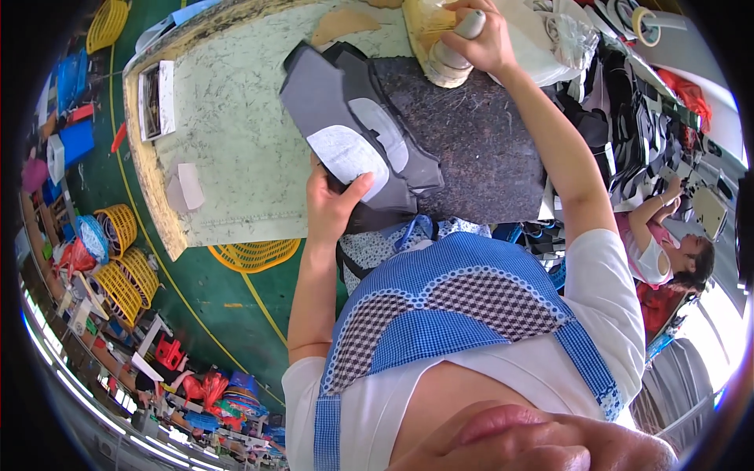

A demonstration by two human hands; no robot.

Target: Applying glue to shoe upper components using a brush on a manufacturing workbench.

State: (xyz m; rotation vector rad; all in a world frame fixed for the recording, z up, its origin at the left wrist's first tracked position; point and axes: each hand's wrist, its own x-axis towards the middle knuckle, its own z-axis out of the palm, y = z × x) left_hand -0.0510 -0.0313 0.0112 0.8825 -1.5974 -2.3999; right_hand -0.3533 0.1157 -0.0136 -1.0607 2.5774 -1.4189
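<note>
On the left, a shallow white open box (pixel 166 98) sits near the worn wooden rim of the workbench (pixel 243 118), whose pale green top is scuffed and dark-flecked. Below the box lies a creased piece of white card (pixel 187 188). Toward the middle, the left hand (pixel 334 202) pinches the near edge of the grey cut panels (pixel 314 90), thumb on top, its other fingers mostly hidden beneath. The panels extend away from that hand, overlapping, flat and matte, with curved and notched outlines. A whitish rounded patch (pixel 342 149) lies beside the thumb; a smoother light-grey patch (pixel 379 129) shows farther right. Under the panels' right side is a dark, mottled, scratched board (pixel 491 149). At its far edge, well apart from the panels, the right hand (pixel 493 47) is closed around a pale, round-ended handle (pixel 471 24) above a crusted, cream-coloured pot (pixel 448 71).
</note>
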